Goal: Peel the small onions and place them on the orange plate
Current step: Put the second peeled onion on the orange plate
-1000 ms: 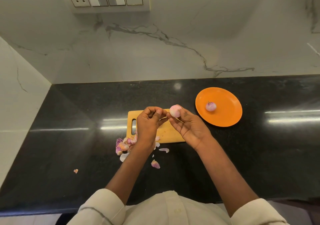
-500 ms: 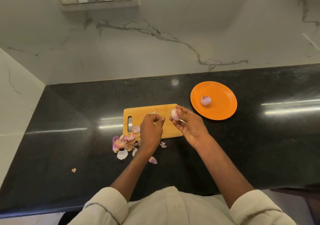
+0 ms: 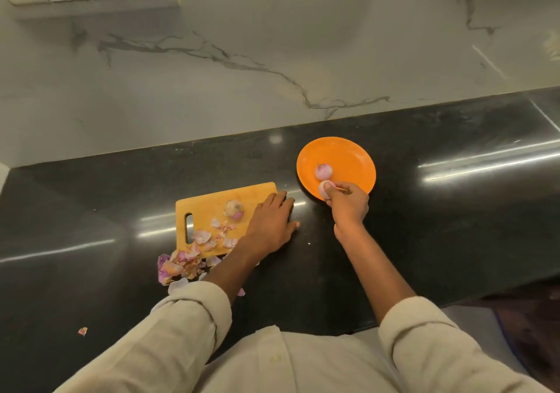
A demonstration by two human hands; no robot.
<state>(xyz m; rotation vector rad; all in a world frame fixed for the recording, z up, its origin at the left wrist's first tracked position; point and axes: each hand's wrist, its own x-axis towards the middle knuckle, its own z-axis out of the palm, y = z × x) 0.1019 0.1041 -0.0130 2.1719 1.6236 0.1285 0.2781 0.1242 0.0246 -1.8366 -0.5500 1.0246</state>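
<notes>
Peeled onion held at the near rim of the plate

The right hand (image 3: 348, 206), wrist bent and knuckles up, pinches a small, pale pink peeled onion (image 3: 325, 189) at its fingertips, over the near edge of the round orange plastic plate (image 3: 354, 156); just beyond the fingertips a second peeled onion (image 3: 323, 171) lies on the plate. The bulb looks light, firm and slick once skinned, so a pinch across its widest part seems safest. The left hand (image 3: 271, 226) rests flat, fingers straight and slightly spread, on the black stone counter (image 3: 424, 226); left of its fingers an unpeeled onion (image 3: 234, 209) sits on the yellow wooden cutting board (image 3: 206, 208) among papery pink skins (image 3: 181, 264)
</notes>
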